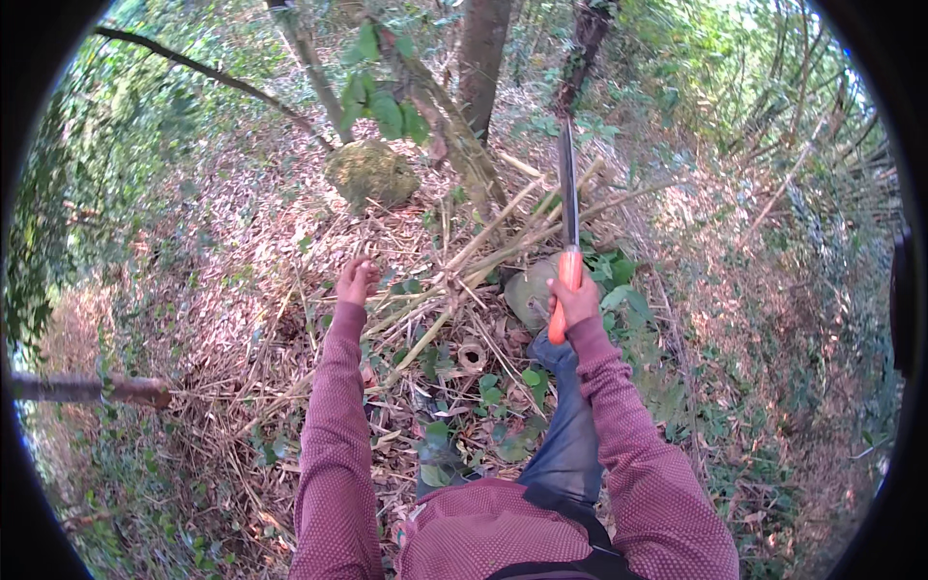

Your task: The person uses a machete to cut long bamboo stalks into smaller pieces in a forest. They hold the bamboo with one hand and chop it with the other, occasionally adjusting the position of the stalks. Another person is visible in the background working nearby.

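My right hand [577,302] is wrapped round the orange handle of a machete [569,184]. Its long, narrow blade points up and away from me, in front of cut pale stalks and a dark trunk. Out to the left, my left hand [358,281] hangs over the leaf litter with its fingers curled closed; whether anything small is in them I cannot make out. Between the hands lies a loose heap of dry, pale stalks [483,246]. A rounded grey-green stone [531,295] sits just left of the machete handle.
Beyond the heap stand a mossy rock [372,175] and a tree trunk [481,68]. A cut log [92,389] juts in from the left. A hollow stalk end [471,358] shows near my legs. Dry leaves and low green plants cover the ground.
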`<state>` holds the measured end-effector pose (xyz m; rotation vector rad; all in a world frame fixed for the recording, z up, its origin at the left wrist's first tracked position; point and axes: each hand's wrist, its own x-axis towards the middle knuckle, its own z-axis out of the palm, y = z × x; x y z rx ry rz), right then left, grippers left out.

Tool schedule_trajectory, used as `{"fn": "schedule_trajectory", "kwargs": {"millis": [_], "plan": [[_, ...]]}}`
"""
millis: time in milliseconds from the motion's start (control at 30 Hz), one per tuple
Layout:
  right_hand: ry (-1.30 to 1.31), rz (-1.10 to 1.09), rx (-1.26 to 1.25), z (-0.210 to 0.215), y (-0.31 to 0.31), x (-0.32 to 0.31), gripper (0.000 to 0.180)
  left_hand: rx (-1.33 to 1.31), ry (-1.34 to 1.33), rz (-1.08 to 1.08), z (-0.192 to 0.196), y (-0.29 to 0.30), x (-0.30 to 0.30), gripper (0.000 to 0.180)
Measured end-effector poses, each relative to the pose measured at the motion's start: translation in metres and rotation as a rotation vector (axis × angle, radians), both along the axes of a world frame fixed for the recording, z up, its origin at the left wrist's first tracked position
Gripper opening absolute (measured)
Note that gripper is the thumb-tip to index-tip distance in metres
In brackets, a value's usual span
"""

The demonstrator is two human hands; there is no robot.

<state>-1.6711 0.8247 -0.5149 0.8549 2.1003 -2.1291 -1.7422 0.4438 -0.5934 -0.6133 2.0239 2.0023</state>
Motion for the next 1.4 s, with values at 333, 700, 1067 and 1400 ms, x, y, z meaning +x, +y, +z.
{"fn": "schedule_trajectory", "kwargs": {"millis": [333,700,1067,1400], "plan": [[-0.175,-0.182,-0.267,-0.049,0.050,0.000,0.025,-0.129,0.077,-0.357,-0.037,0.119,-0.048,0.028],[0.144,-0.284,-0.278,-0.016,0.086,-0.015,0.037,-0.495,0.241,-0.761,-0.176,0.267,-0.035,0.050],[0.244,-0.254,-0.126,0.000,0.107,-0.019,0.044,-0.656,0.199,-0.823,-0.244,0.378,-0.080,0.062],[0.247,-0.261,-0.011,0.001,0.113,-0.014,0.046,-0.768,0.197,-0.897,-0.251,0.387,-0.091,0.055]]}}
